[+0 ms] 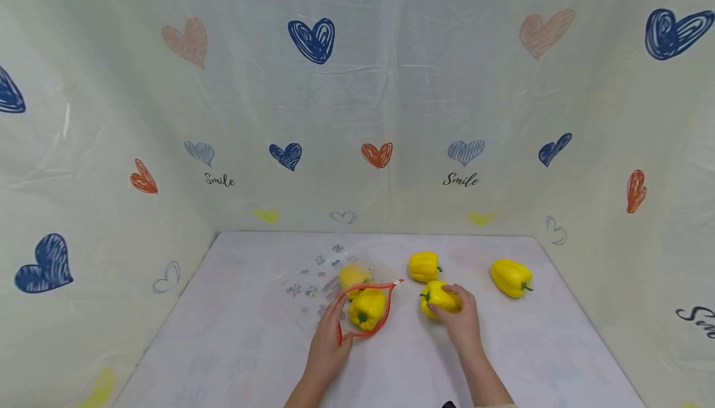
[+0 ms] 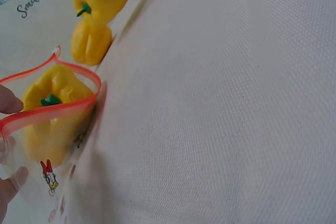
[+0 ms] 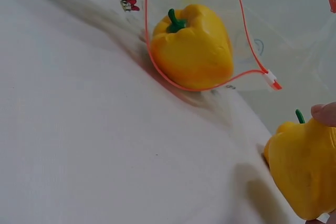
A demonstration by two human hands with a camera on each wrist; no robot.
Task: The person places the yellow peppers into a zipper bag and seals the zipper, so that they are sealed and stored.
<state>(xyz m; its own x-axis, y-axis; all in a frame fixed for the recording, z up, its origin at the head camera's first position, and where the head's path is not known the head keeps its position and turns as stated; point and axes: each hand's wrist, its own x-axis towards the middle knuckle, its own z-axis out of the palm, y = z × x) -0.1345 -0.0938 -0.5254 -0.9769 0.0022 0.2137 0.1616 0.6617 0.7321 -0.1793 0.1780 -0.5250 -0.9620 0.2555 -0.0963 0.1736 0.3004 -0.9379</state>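
A clear zip bag with a red rim [image 1: 365, 335] and small printed figures lies with its mouth spread wide. My left hand [image 1: 328, 341] holds the bag by its left edge, thumb low and fingers higher along the rim. Inside sit two yellow bell peppers: one [image 1: 367, 310] at the mouth, stem facing out, and another [image 1: 352, 276] deeper behind the plastic. To the right of the bag, my right hand [image 1: 463, 321] grips a third yellow bell pepper [image 3: 302, 166], its green stem turned toward the bag. A shadow beneath suggests it is lifted off the table.
One yellow bell pepper [image 1: 423, 266] rests just behind the held one. Another yellow pepper [image 1: 510, 277] lies farther right on the white table [image 1: 234, 308]. A pale curtain [image 1: 357, 97] printed with hearts hangs around the back and sides.
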